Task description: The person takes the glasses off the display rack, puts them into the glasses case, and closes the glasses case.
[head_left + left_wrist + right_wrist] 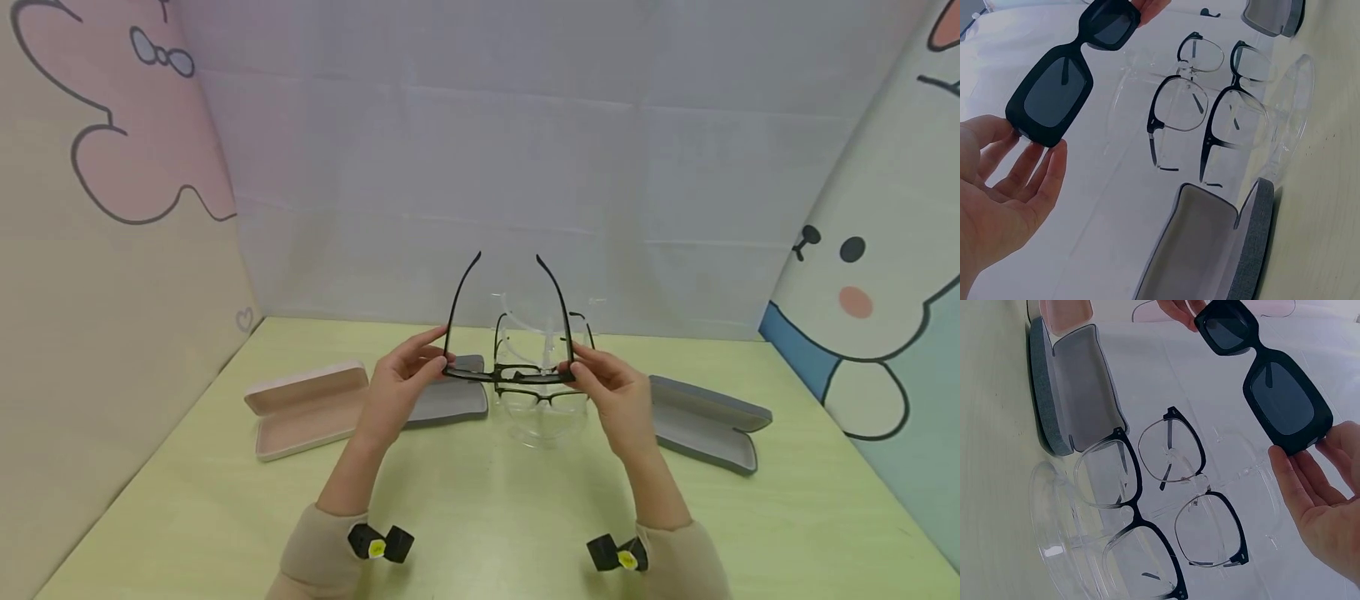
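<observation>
Both hands hold a pair of black sunglasses [468,375] up in front of a clear display stand [542,433], arms unfolded and pointing away. My left hand [397,383] pinches the frame's left corner between thumb and fingers. At the opposite corner, my right hand [611,392] pinches the frame the same way. Dark rectangular lenses [1057,90] show in the left wrist view. Two pairs of eyeglasses sit on the stand: one with a black upper rim and thin metal lower rim [1200,440], the other with a thicker dark upper frame [1138,515].
An open pink case [307,412] lies at the left on the pale green table [495,533]. One open grey case [450,404] stands behind the left hand, another grey case [705,425] right of the right hand. A white cloth [450,167] hangs behind the table.
</observation>
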`<state>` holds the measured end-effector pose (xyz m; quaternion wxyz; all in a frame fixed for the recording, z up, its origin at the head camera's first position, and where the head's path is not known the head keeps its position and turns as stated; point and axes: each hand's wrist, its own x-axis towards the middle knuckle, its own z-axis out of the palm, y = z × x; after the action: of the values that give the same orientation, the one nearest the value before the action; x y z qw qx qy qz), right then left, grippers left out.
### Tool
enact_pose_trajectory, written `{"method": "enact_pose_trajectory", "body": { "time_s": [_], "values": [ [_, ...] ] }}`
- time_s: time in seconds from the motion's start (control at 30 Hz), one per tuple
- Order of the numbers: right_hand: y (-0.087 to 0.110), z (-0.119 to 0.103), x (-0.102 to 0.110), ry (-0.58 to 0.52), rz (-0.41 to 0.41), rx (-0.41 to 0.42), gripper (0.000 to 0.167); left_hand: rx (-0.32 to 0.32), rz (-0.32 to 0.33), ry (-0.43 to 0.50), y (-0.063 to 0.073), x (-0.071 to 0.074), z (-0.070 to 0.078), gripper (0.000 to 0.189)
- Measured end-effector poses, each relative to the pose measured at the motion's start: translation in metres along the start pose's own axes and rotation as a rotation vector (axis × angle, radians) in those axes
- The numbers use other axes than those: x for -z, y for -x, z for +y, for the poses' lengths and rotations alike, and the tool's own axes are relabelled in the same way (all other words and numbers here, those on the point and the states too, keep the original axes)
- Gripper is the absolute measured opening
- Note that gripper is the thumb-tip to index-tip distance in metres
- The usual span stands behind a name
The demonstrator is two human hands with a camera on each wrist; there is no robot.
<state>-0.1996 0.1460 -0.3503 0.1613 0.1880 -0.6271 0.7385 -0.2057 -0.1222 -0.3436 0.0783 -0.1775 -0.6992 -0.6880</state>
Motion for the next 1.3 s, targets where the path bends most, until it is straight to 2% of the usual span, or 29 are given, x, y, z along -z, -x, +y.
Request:
{"method": "enact_pose_trajectory", "body": {
  "time_s": [0.17, 0.37, 0.57, 0.77, 1.0, 1.2, 1.3],
  "values": [
    [0.000, -0.003, 0.003, 0.036, -0.016, 0.005, 0.029, -0.012, -0.012, 0.000, 0.000, -0.001, 0.000, 0.040],
    [0.003, -0.003, 0.004, 0.137, -0.031, -0.020, 0.030, -0.011, -0.030, -0.021, 0.002, 0.003, 0.000, 0.040],
    [0.008, -0.002, 0.004, 0.224, -0.096, -0.030, 0.029, 0.015, -0.041, -0.053, 0.007, 0.007, 0.001, 0.040],
    [0.004, -0.004, 0.005, 0.232, -0.150, 0.001, 0.028, -0.017, -0.055, -0.052, 0.005, 0.009, 0.006, 0.041],
    [0.002, -0.008, 0.009, 0.255, -0.196, -0.008, 0.024, 0.005, -0.051, -0.071, 0.004, 0.010, 0.008, 0.041],
    [0.003, -0.011, 0.009, 0.281, -0.228, -0.013, 0.029, -0.002, -0.067, -0.069, 0.004, 0.011, 0.008, 0.041],
    [0.002, -0.011, 0.009, 0.271, -0.243, -0.014, 0.026, -0.007, -0.072, -0.059, 0.004, 0.012, 0.008, 0.041]
  ]
}}
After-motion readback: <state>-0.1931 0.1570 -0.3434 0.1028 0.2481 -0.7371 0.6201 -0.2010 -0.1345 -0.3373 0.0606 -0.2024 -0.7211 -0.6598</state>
